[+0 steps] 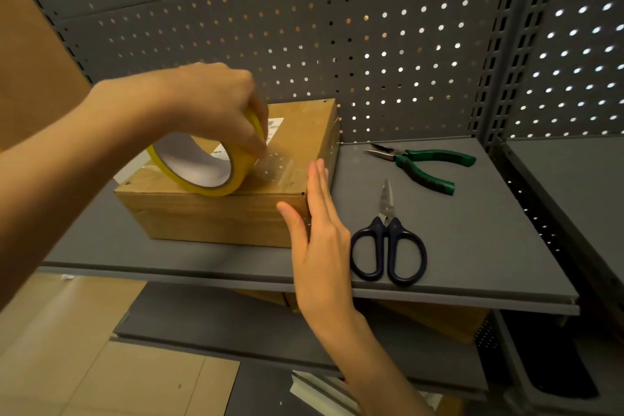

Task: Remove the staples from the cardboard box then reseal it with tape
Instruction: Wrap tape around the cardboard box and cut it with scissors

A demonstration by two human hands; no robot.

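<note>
— Grey steel shelving (456, 246) fills my view, with a perforated back panel (371, 27) behind it. What sits on the shelf?

— I see the cardboard box (216, 213) on the left part of that shelf, closed, with a white label (275, 127) on its top. Clear film already lies over the lid, wrinkled near the right end.

— And my hands?

— My left hand (209, 105) comes in from the left above the box, fingers curled round the top of a yellow tape roll (199, 162). The roll stands on edge on the lid, its open core facing me. A clear strip of tape (273, 165) runs from the roll down to the lid toward the right edge. My fingertips (260, 145) pinch right where that strip leaves the roll.

— The right one?

— My right hand (320, 240) is flat and open, fingers straight and together, holding nothing. Its palm presses against the near right corner of the box, thumb on the front face.

— Tools?

— Scissors (388, 246) with dark blue handles lie closed just right of that hand, blades pointing away. Farther back and right, green-handled pliers (422, 162) lie on the shelf with handles spread, well apart from the box. I can see more cardboard (439, 317) on the shelf below.
</note>
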